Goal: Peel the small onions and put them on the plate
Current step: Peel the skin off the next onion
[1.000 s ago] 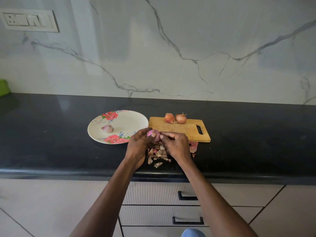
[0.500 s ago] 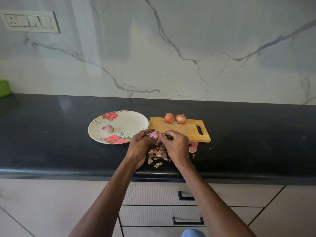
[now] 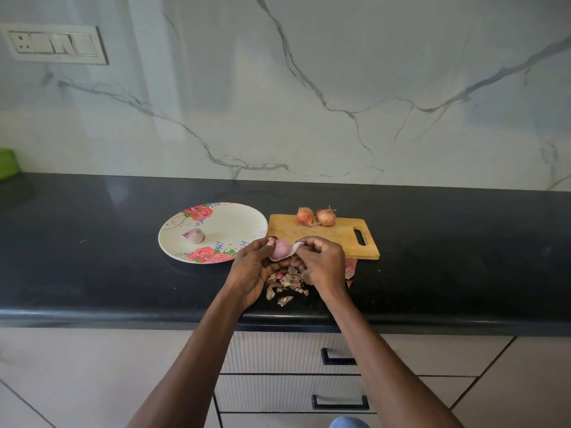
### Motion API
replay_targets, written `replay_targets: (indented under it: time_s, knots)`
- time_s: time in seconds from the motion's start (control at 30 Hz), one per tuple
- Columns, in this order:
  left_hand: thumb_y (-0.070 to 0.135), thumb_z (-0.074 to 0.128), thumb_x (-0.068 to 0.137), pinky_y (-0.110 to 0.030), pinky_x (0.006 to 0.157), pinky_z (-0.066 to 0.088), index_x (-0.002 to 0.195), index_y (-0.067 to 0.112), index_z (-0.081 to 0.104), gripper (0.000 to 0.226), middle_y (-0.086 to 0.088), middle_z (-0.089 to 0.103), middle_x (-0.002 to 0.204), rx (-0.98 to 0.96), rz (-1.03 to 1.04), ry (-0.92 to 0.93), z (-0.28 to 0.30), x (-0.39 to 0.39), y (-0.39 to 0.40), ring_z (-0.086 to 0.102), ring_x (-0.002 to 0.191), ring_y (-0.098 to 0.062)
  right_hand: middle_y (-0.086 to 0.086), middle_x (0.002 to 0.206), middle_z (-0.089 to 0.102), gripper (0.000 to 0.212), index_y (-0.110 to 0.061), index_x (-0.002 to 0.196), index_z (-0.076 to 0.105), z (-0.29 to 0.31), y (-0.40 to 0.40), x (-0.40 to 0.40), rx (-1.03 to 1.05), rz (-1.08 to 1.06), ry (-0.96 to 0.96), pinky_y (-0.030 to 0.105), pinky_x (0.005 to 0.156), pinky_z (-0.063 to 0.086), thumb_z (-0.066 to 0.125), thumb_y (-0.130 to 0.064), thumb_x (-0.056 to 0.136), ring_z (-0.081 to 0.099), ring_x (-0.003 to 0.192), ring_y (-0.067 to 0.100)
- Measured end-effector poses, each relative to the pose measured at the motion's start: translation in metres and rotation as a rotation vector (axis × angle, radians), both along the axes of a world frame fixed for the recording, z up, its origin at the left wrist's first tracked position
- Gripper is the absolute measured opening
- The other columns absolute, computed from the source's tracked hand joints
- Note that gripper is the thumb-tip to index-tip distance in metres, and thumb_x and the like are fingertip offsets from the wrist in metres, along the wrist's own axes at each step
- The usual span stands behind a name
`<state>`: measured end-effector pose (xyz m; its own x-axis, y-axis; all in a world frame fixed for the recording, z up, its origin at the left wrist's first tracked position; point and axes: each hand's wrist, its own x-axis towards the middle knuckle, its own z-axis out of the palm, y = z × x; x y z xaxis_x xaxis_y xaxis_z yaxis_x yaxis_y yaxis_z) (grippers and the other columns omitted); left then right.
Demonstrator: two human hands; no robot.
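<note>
Drawers: pale fronts with dark handles [image 3: 339, 356] sit below the bench [image 3: 92, 267], nearest the camera.
Peel scraps: a dry heap [image 3: 285, 284] lies on the black bench under both hands.
Left hand [image 3: 251, 270]: fingers curled round a half-peeled pinkish onion [image 3: 280, 249], held just above the scraps.
Right hand [image 3: 324, 267]: fingers curled, pinching a pale strip of skin [image 3: 297, 245] that joins the onion.
Plate [image 3: 228, 223]: floral, left of the hands; one peeled onion [image 3: 194, 235] rests on it.
Cutting board [image 3: 340, 236]: wooden, just beside the plate; two unpeeled onions [image 3: 315, 216] touch at its far edge.
Wall: marble, with a switch panel [image 3: 54, 43] upper left.
</note>
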<state>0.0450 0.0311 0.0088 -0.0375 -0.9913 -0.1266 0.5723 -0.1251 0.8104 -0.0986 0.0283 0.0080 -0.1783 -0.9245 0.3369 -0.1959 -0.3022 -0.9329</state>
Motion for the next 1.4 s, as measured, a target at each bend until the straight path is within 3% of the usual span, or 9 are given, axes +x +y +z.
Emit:
replay_targets:
  time_s: [0.23,0.47,0.7,0.83,0.87,0.93,1.07,1.23,1.4]
  knots:
    - [0.010,0.052,0.103,-0.034,0.076,0.064,0.110,-0.004,0.063,0.019,-0.024,0.071,0.105,0.010,-0.008,-0.015,0.002,0.001,0.001,0.072,0.088,-0.029,0.004,0.066,0.072,0.014,-0.011,0.077,0.074,0.003,0.003,-0.001,0.060,0.047,-0.104,0.019,0.043,0.047,0.071,-0.002,0.087,0.067,0.054,0.011]
    - [0.010,0.053,0.102,-0.038,0.082,0.061,0.109,-0.005,0.063,0.018,-0.022,0.071,0.099,-0.001,0.021,0.002,0.002,-0.002,0.001,0.070,0.087,-0.031,0.005,0.066,0.073,0.015,-0.013,0.076,0.075,0.000,0.001,-0.001,0.034,0.010,-0.064,0.027,0.052,0.054,0.071,-0.002,0.085,0.068,0.057,0.016]
    - [0.007,0.052,0.103,-0.031,0.073,0.063,0.117,-0.007,0.058,0.020,-0.023,0.068,0.110,0.011,0.130,0.066,0.004,0.001,0.000,0.072,0.088,-0.028,0.004,0.065,0.071,0.019,-0.012,0.072,0.075,-0.005,-0.005,-0.004,0.015,-0.086,-0.054,0.036,0.058,0.055,0.068,-0.009,0.089,0.066,0.060,0.020]
    - [0.010,0.059,0.099,-0.032,0.075,0.063,0.123,-0.002,0.060,0.027,-0.021,0.073,0.109,-0.021,0.103,0.064,0.001,0.001,0.001,0.072,0.094,-0.028,-0.008,0.072,0.069,0.013,-0.009,0.077,0.076,-0.010,-0.010,0.002,-0.092,-0.049,0.233,0.023,0.065,0.047,0.071,-0.010,0.089,0.060,0.065,0.002]
    - [0.011,0.060,0.098,-0.032,0.074,0.062,0.123,0.000,0.061,0.027,-0.019,0.074,0.106,-0.030,0.090,0.067,0.001,0.001,0.001,0.073,0.092,-0.026,-0.010,0.084,0.069,0.004,-0.009,0.088,0.077,-0.010,-0.010,0.003,-0.109,-0.043,0.279,0.017,0.071,0.046,0.073,-0.010,0.088,0.060,0.075,-0.001]
    - [0.012,0.063,0.096,-0.032,0.072,0.061,0.122,0.003,0.062,0.027,-0.018,0.075,0.105,-0.050,0.065,0.071,0.001,0.002,0.002,0.074,0.090,-0.025,-0.015,0.095,0.067,0.021,-0.010,0.109,0.075,-0.009,-0.010,0.002,-0.082,-0.007,0.253,0.008,0.078,0.045,0.075,-0.020,0.090,0.061,0.088,-0.005]
    - [0.004,0.060,0.097,-0.032,0.078,0.063,0.125,-0.003,0.060,0.029,-0.020,0.075,0.104,-0.063,0.010,0.024,-0.001,0.002,0.002,0.074,0.088,-0.024,-0.010,0.094,0.076,0.027,-0.014,0.111,0.077,-0.007,-0.009,-0.001,-0.041,0.125,0.161,0.025,0.081,0.056,0.074,-0.031,0.090,0.069,0.089,0.000]
    - [0.003,0.059,0.097,-0.036,0.089,0.060,0.129,-0.003,0.057,0.033,-0.020,0.073,0.112,-0.087,0.010,-0.035,-0.004,-0.001,-0.001,0.073,0.099,-0.028,0.001,0.107,0.077,0.026,-0.010,0.114,0.075,-0.011,-0.013,-0.004,-0.009,0.123,0.004,0.038,0.095,0.057,0.075,-0.015,0.088,0.071,0.102,0.012]
    - [0.010,0.058,0.100,-0.038,0.089,0.059,0.129,0.002,0.061,0.031,-0.019,0.073,0.114,-0.145,0.031,-0.152,-0.006,-0.004,0.000,0.072,0.101,-0.029,0.002,0.105,0.077,0.023,-0.010,0.111,0.076,-0.010,-0.012,-0.006,0.027,0.113,-0.094,0.043,0.095,0.057,0.073,-0.007,0.089,0.073,0.100,0.015]
